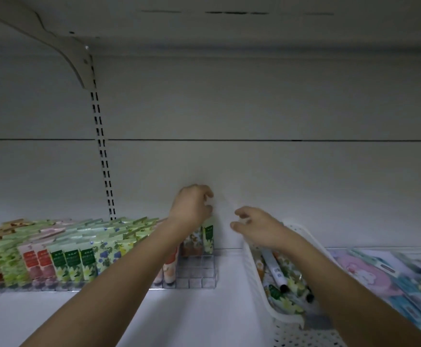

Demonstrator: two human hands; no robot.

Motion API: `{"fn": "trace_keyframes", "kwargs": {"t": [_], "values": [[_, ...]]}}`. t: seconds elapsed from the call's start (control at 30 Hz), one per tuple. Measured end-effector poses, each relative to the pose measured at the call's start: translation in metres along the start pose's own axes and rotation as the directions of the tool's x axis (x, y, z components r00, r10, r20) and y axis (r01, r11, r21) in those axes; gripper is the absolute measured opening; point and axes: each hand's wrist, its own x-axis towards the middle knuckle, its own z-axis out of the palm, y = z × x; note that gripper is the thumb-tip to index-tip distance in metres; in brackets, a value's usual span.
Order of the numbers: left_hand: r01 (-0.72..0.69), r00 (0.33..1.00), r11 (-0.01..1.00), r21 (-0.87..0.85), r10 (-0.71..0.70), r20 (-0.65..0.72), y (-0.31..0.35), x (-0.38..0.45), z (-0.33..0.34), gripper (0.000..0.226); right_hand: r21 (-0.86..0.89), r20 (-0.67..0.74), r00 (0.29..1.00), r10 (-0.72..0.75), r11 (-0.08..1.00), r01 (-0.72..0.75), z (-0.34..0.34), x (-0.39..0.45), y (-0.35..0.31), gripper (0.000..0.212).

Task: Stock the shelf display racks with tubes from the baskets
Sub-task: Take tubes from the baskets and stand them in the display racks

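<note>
My left hand curled over a green tube, upright at the rack's back right. Grip? Couldn't tell. Right hand hovered loose, empty, nearer the basket, its tubes lying lengthwise below.

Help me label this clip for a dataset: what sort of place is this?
Most likely a retail shop aisle. A white shelf hangs on a slotted upright, a clear display rack holds rows of packaged tubes, and a white basket holds more stock.
</note>
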Motion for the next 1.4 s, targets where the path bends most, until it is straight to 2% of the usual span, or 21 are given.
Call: {"fn": "trace_keyframes", "kwargs": {"t": [0.1,0.2,0.4,0.47,0.6,0.7,0.8,0.93,1.07,1.13,1.2,1.27,1.4], "values": [[-0.1,0.994,0.978,-0.182,0.09,-0.064,0.03,-0.016,-0.001,0.022,0.106,-0.137,0.99,0.018,0.994,-0.004,-0.03,-0.016,0.01,0.03],[-0.137,0.991,0.938,-0.32,0.132,-0.036,0.056,-0.034,0.012,0.02,0.168,-0.16,0.983,0.085,0.984,-0.058,-0.044,-0.04,0.025,0.005],[-0.159,0.987,0.905,-0.396,0.159,-0.034,0.073,-0.053,0.056,0.02,0.11,-0.073,0.987,0.145,0.985,-0.137,-0.038,-0.058,0.055,0.006],[-0.157,0.987,0.898,-0.411,0.156,-0.037,0.07,-0.055,0.069,0.019,0.03,0.005,0.988,0.152,0.988,-0.152,-0.033,-0.053,0.062,0.007],[-0.162,0.986,0.882,-0.443,0.156,-0.051,0.066,-0.055,0.087,0.017,-0.182,0.152,0.978,0.143,0.977,-0.115,-0.021,-0.04,0.068,0.024],[-0.128,0.992,0.849,-0.513,0.117,-0.053,0.063,-0.053,0.095,0.017,-0.25,0.177,0.974,0.138,0.964,-0.091,-0.012,-0.037,0.071,0.032],[-0.094,0.996,0.837,-0.54,0.083,-0.044,0.062,-0.053,0.099,0.018,-0.275,0.203,0.961,0.189,0.953,-0.129,-0.012,-0.036,0.07,0.026],[-0.132,0.991,0.848,-0.514,0.106,-0.081,0.064,-0.05,0.095,0.02,-0.076,0.285,0.922,0.26,0.966,-0.249,-0.034,-0.042,0.071,0.018],[-0.192,0.981,0.855,-0.481,0.169,-0.091,0.073,-0.04,0.088,0.02,0.249,0.136,0.967,0.215,0.937,-0.243,-0.072,-0.057,0.077,0.01],[-0.198,0.975,0.851,-0.487,0.222,-0.008,0.081,-0.03,0.089,0.02,0.416,0.038,0.987,0.157,0.896,-0.159,-0.084,-0.063,0.083,0.009],[-0.18,0.941,0.866,-0.467,0.29,0.176,0.09,-0.02,0.092,0.02,0.53,-0.075,0.992,0.104,0.846,-0.048,-0.087,-0.067,0.092,0.017],[-0.204,0.869,0.894,-0.398,0.353,0.347,0.099,-0.009,0.099,0.021,0.585,-0.15,0.986,0.069,0.811,0.032,-0.082,-0.069,0.101,0.023],[-0.294,0.699,0.888,-0.355,0.453,0.553,0.109,0.007,0.113,0.031,0.601,-0.226,0.972,0.072,0.795,0.081,-0.065,-0.064,0.117,0.029]]}}
